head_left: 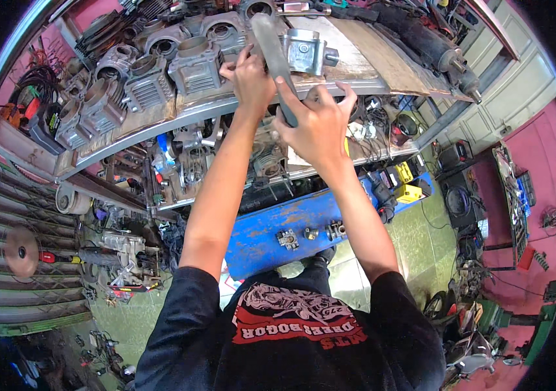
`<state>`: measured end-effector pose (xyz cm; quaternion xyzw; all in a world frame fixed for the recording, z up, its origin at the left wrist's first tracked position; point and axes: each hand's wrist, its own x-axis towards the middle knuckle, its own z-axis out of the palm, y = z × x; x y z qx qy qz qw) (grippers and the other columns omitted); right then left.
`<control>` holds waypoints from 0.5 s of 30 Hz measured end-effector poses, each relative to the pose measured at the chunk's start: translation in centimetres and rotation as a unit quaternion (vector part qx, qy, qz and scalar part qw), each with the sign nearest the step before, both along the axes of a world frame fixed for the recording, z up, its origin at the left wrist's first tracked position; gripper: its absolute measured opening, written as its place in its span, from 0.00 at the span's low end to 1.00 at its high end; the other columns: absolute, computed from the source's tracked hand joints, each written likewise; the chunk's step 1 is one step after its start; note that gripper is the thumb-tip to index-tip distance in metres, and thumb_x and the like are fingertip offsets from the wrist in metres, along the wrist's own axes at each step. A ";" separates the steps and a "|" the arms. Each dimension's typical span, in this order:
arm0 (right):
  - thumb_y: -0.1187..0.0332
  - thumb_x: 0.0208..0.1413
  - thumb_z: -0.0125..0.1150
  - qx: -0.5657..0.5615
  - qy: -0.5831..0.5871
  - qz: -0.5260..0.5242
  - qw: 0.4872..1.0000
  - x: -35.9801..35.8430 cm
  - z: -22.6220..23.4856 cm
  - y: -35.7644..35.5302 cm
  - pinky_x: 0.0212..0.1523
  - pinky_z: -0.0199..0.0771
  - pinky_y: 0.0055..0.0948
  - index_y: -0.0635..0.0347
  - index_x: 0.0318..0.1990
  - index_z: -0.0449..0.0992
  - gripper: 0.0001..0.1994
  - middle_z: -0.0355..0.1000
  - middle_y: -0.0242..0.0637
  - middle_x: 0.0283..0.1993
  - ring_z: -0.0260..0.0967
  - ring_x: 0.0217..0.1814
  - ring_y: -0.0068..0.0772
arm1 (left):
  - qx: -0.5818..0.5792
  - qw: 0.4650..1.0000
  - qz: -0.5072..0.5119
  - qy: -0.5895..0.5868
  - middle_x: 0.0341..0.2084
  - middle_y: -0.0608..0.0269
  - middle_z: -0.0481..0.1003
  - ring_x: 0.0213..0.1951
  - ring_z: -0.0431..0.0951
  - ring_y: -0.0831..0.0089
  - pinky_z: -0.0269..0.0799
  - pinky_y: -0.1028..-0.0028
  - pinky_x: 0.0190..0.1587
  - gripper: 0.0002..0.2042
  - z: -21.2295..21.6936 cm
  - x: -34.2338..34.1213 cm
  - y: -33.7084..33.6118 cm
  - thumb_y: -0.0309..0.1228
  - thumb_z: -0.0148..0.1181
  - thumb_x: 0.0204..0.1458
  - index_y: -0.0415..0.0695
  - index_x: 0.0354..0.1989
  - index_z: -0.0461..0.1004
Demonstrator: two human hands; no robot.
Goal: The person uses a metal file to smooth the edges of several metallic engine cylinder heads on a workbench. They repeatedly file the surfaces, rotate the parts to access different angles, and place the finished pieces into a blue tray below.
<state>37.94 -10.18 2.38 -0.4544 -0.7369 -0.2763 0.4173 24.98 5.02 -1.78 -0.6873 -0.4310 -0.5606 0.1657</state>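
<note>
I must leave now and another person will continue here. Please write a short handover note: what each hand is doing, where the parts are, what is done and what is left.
Left hand: raised to the shelf, fingers on the upper part of the flat grey metal bar.
Right hand: closed around the lower end of the same bar.
Parts: the bar stands almost upright against the silver engine part on the top shelf. Finned engine cylinders lie in a row to its left. Small metal parts rest on the blue bench below.
Done: bar gripped in both hands at the part.
Left: cannot tell from this view; the silver part is on the shelf.
</note>
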 end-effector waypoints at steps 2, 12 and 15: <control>0.61 0.38 0.73 -0.032 0.004 -0.002 0.999 0.0 -0.5 -0.5 0.60 0.57 0.53 0.46 0.56 0.82 0.30 0.74 0.29 0.20 0.71 0.37 0.27 | 0.007 1.000 -0.019 0.000 0.32 0.59 0.83 0.57 0.77 0.59 0.50 0.47 0.54 0.09 0.2 0.2 -0.5 0.33 0.67 0.43 0.44 0.31 0.83; 0.69 0.41 0.71 0.014 0.116 0.026 0.993 1.2 -4.3 0.4 0.60 0.60 0.46 0.55 0.59 0.79 0.31 0.78 0.32 0.23 0.72 0.37 0.31 | -0.040 0.999 0.035 -0.007 0.38 0.58 0.84 0.57 0.77 0.65 0.52 0.53 0.56 0.17 0.4 0.6 -0.4 0.25 0.60 0.39 0.45 0.41 0.85; 0.70 0.41 0.72 -0.010 0.111 0.027 0.993 1.8 -7.8 -1.1 0.59 0.61 0.46 0.60 0.59 0.79 0.31 0.79 0.33 0.25 0.72 0.36 0.31 | -0.040 0.998 0.049 -0.004 0.39 0.58 0.84 0.56 0.77 0.65 0.51 0.53 0.56 0.17 0.3 0.5 -0.2 0.25 0.60 0.40 0.45 0.41 0.86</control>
